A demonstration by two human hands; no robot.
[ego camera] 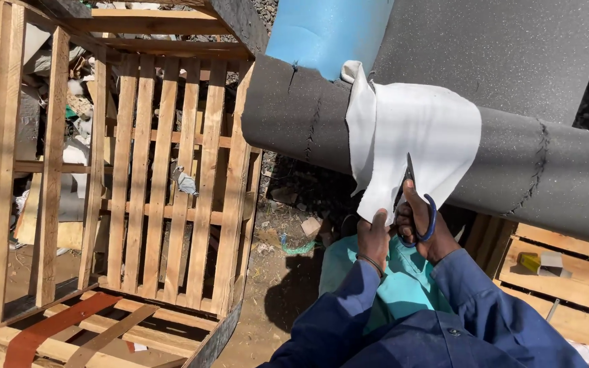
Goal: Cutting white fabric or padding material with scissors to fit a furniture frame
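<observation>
White cloth (pixel 414 140) draped over the dark padded roll (pixel 547 170), lower edge hanging free. Left hand (pixel 374 238) pinches that edge taut; right hand (pixel 420 228) clasps blue-handled scissors (pixel 420 211), blades in the cloth. Looks light, limp; likely best held near the cut.

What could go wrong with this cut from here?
1. The left hand pinches the white fabric right beside the scissors; a slip could nick a finger.
2. The fabric only drapes over the grey foam roll, so it could shift and skew the cut.
3. The blades point up toward the roll and might snag it.
</observation>
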